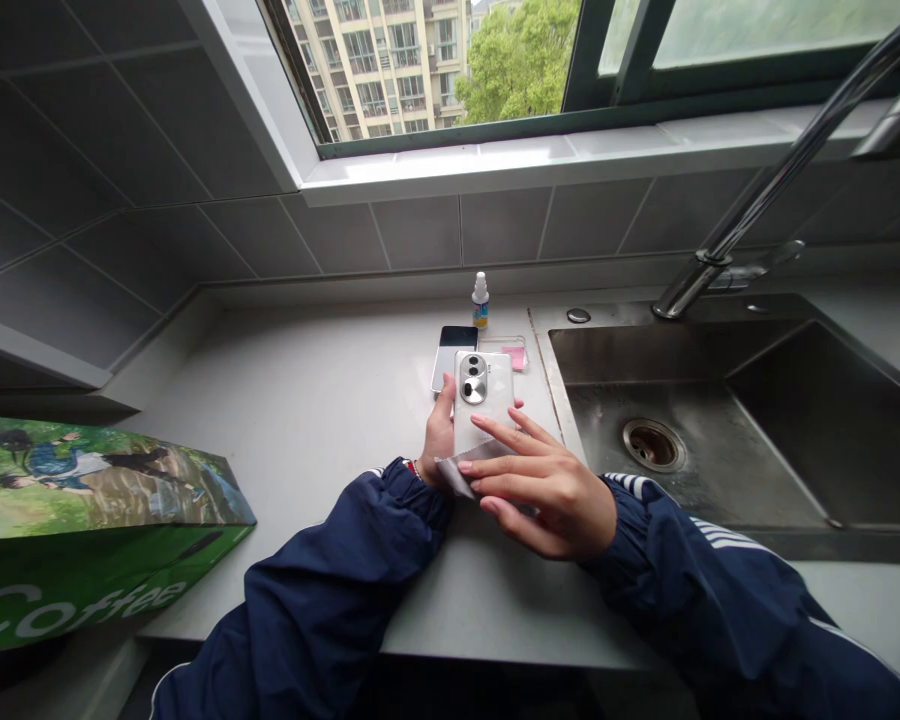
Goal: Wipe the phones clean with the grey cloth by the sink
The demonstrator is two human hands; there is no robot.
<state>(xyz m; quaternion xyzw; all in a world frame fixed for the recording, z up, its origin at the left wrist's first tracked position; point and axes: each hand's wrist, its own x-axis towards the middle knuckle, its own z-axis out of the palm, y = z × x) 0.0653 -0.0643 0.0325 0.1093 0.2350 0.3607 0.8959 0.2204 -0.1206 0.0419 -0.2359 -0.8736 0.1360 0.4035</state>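
Note:
A silver-white smartphone (495, 425) is held in my left hand (439, 430), its back and large round camera block facing up toward me. The fingers of that hand wrap the phone's sides. My right hand (551, 490) lies over the lower part of the phone, its fingers long and pressed on a thin grey cloth (457, 476). Part of the cloth is hidden under those fingers. Just beyond the phone, a flat dark-and-white rectangular object (450, 362) rests on the counter. Beside it are a clear phone case (495, 343) and a pink piece (516, 356).
A small white spray bottle (480, 302) stands upright behind these things. To the right is a steel sink (690, 470) with a tall chrome faucet (780, 180). A green printed coffee bag (105, 570) lies at the left. The window (450, 140) is above the counter (307, 400).

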